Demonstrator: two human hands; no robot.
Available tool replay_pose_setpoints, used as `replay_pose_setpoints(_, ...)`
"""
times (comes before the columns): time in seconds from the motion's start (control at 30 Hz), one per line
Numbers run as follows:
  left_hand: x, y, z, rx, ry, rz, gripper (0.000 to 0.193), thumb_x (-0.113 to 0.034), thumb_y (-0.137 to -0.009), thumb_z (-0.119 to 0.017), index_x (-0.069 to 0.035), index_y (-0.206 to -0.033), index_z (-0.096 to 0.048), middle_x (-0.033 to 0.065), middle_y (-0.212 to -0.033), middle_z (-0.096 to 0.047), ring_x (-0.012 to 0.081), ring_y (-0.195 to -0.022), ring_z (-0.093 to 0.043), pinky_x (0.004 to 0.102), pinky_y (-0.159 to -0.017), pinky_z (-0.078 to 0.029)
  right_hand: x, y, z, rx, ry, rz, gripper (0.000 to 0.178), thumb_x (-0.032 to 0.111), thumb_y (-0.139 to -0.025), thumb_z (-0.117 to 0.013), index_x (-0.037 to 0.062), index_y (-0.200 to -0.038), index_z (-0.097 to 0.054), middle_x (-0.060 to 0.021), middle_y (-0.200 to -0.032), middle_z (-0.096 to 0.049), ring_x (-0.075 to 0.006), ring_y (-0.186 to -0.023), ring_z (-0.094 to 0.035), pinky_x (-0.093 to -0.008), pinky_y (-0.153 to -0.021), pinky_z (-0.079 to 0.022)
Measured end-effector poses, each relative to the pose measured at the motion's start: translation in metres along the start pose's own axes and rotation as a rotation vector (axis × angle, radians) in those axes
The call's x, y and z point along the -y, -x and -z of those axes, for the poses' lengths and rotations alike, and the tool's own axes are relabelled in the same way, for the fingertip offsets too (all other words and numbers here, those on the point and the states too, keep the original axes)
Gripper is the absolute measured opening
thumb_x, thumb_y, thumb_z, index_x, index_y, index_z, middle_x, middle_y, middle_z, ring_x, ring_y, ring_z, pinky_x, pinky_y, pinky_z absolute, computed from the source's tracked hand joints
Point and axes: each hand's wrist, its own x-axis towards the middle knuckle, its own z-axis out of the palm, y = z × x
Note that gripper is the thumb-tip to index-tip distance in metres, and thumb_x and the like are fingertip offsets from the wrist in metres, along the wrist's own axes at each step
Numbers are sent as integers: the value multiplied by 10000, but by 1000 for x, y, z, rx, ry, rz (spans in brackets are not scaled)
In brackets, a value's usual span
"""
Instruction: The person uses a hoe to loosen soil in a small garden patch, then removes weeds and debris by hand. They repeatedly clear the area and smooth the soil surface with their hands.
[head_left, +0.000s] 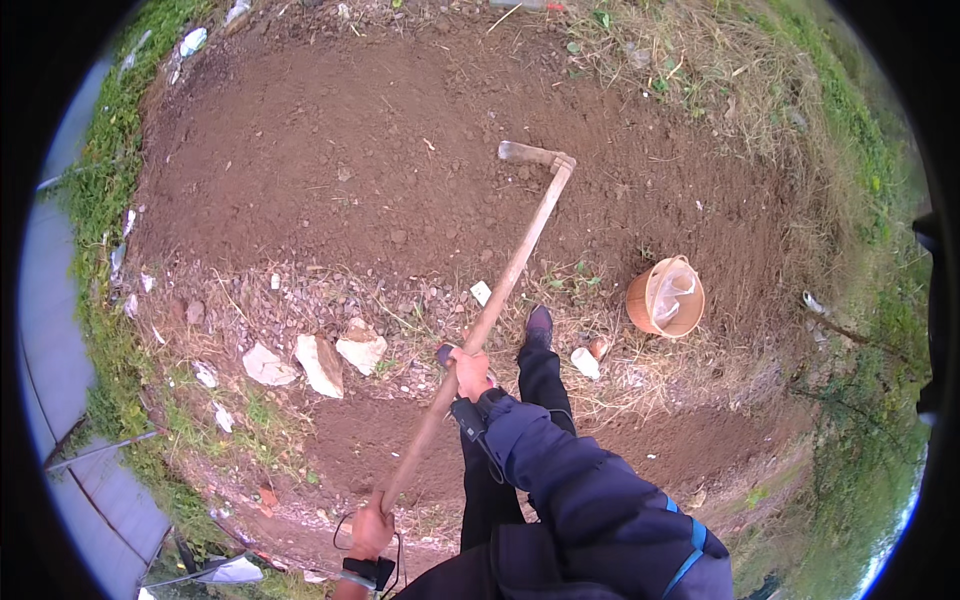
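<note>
A hoe (515,265) with a long wooden handle slants across the middle, its metal head lying at the far end over the loose brown soil (330,150). Near the butt of the handle, my left hand (372,530) is wrapped round the wood. Farther up the handle, my right hand (470,375) is closed round it too, its arm in a dark jacket sleeve. Whether the blade touches the ground or hangs just above it I cannot tell.
An orange-tan bucket (640,302) with clear plastic inside stands to the right of my feet. Several pale rocks (318,365) lie on the stony strip at left, and a white scrap (481,293) lies beside the handle. Dry grass (740,60) covers the far right.
</note>
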Motion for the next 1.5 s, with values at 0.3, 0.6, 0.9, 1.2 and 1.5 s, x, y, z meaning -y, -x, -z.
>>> replay_pose_setpoints(0.3,-126,-106,3,-91,292,-41,374,-135,-801,-622,-48,-1136,-480,284,-767,-623,479,-772,-608,562,-689,-475,128,-60,-39,128,274,177,162,110,-784,-654,9,-835,-538,-68,-648,-605,-178,-525,-581,-323,-477,-486)
replay_pose_setpoints(0.6,-179,-197,33,159,575,-314,672,-502,-1000,-315,12,-1432,-317,214,-1438,-401,297,-1333,-395,349,-1069,-329,155,-5,25,421,16,-115,105,65,-835,-596,39,-905,-522,-36,-672,-509,-191,-648,-578,-471,-736,-585)
replay_pose_setpoints(0.9,-232,-310,2,395,874,-232,653,-438,-986,-450,-70,-1476,-224,139,-1446,-375,277,-1252,-440,473,-1009,-378,114,48,63,232,339,-91,102,31,-816,-573,28,-904,-522,-25,-660,-515,-130,-558,-501,-320,-527,-504)
replay_pose_setpoints(1.2,-311,-328,13,298,572,-417,653,-315,-801,-736,63,-1238,-432,164,-1047,-603,224,-933,-597,378,-813,-491,120,90,93,408,-12,-136,182,48,-860,-563,22,-1003,-454,-36,-704,-488,-155,-612,-542,-456,-768,-558)
replay_pose_setpoints(1.5,-341,-308,-64,335,310,-403,809,-421,-868,-620,142,-1289,-218,293,-1105,-570,316,-1031,-599,388,-894,-481,106,112,194,376,-99,-170,223,83,-874,-548,28,-1086,-505,-8,-738,-493,-105,-652,-501,-265,-626,-460)
